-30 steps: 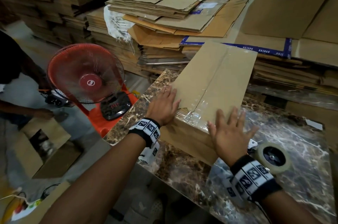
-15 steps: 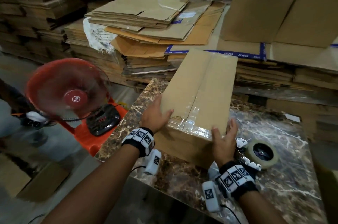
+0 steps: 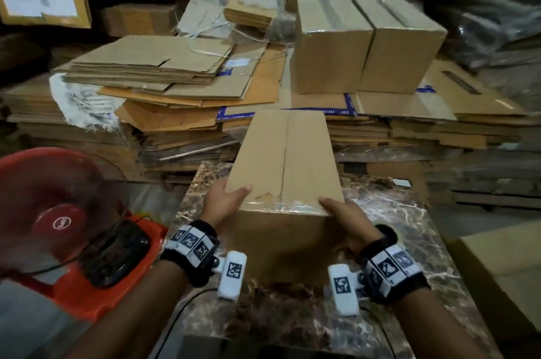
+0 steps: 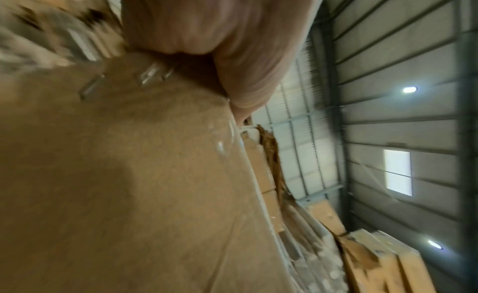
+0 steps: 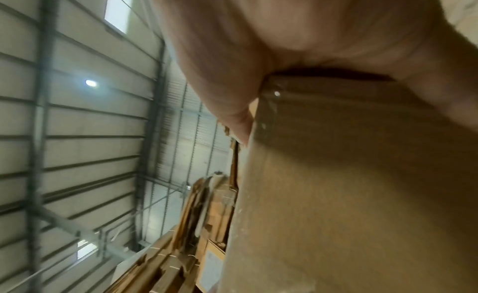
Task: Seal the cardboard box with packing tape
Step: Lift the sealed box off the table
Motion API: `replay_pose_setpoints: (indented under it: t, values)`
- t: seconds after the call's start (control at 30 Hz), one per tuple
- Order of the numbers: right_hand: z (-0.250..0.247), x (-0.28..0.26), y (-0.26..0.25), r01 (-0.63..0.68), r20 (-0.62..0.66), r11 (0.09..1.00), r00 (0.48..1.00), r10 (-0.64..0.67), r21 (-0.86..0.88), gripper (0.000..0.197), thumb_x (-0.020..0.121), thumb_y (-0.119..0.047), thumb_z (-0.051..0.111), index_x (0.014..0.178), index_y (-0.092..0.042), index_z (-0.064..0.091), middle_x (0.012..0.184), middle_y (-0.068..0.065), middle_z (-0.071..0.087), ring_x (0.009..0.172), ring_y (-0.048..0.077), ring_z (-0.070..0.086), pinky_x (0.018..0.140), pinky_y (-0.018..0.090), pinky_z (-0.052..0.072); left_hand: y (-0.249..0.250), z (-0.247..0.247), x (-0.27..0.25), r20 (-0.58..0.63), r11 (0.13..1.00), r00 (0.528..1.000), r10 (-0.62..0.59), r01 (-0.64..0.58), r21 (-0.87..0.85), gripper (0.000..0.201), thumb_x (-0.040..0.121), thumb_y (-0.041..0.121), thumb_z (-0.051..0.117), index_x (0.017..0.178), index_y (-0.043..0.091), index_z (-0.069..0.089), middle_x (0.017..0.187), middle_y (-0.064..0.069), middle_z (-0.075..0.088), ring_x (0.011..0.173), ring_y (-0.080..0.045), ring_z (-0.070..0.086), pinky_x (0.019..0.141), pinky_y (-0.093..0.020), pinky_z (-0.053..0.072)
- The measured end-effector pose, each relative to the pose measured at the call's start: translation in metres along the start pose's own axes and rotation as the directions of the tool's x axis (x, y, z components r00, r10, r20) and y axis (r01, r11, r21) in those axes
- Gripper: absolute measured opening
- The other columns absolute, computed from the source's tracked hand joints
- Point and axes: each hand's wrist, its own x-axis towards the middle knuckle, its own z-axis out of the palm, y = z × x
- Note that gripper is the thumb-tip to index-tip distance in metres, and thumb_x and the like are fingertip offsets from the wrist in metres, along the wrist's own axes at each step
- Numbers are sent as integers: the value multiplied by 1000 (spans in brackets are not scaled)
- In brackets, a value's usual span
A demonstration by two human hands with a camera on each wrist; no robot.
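A closed brown cardboard box (image 3: 285, 159) stands over the marble table (image 3: 404, 212), its top seam and near edge covered by clear tape. My left hand (image 3: 224, 202) grips its near left corner, thumb on top. My right hand (image 3: 344, 216) grips the near right corner, thumb on the top edge, fingers hidden down the side. In the left wrist view the left hand (image 4: 214, 52) wraps the box (image 4: 116, 175) edge. The right wrist view has the right hand (image 5: 284, 42) clamped over the box (image 5: 349, 195) corner. No tape roll is in view.
Flattened cardboard stacks (image 3: 164, 80) lie behind the table. Two taped boxes (image 3: 366, 45) sit on them at the back right. A red fan (image 3: 55, 212) on an orange stool stands close at the left. Another carton (image 3: 503, 276) is at the right edge.
Both hands went from lying flat on the box top to gripping its near corners. The box turned square to me, and the tape roll at the right dropped out of sight.
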Motion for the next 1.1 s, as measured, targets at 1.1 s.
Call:
replay_pose_setpoints:
  t: [1.1]
  values:
    - [-106,149,-480,738,-254,569,509,-823,-362,59,96,-43,52,149,-36,29,128,-3,51,108,18,49,98,56,49,477,58,264,-127,654,644,754,-754,56,71,87,58,60,143,17,48,145,-4,52,128,-20,51,108,-45,43]
